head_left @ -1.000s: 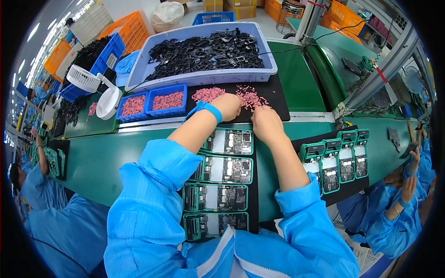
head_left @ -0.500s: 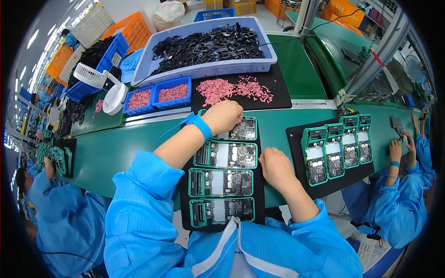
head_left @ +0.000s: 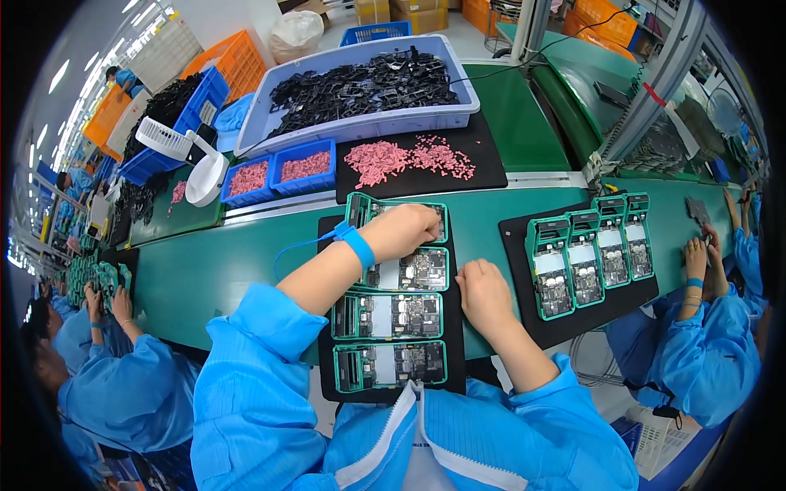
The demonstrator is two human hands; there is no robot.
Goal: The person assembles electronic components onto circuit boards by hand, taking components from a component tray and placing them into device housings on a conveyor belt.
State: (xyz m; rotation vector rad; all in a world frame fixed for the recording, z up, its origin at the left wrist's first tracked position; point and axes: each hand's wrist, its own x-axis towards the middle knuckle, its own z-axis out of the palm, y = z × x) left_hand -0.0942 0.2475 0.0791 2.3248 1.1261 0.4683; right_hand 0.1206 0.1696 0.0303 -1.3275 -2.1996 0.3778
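Four green-framed phone housings with circuit boards lie in a column on a black mat (head_left: 327, 231) before me. My left hand (head_left: 407, 231), with a blue wrist strap (head_left: 354, 243), reaches over the farthest housing (head_left: 359, 209). Its fingers are pinched together at that housing's right part; whatever they hold is too small or hidden. The second housing (head_left: 426, 268) lies partly under my wrist. Just right of the mat, my right hand (head_left: 485, 299) is curled closed above the green table, its content hidden. Nearer to me are the third (head_left: 416, 315) and fourth housing (head_left: 419, 362).
Small pink pieces (head_left: 381, 161) lie heaped on a black pad beyond my hands, beside two blue bins (head_left: 307, 166) of them. Behind stands a big tub (head_left: 250, 123) of black parts. Right, another mat (head_left: 524, 237) bears several housings. Co-workers' hands (head_left: 696, 258) work farther right.
My left hand has moved slightly right and nearer, over the farthest housing's right part. My right hand stays curled in place. The co-worker at the left has brought both hands over green housings.
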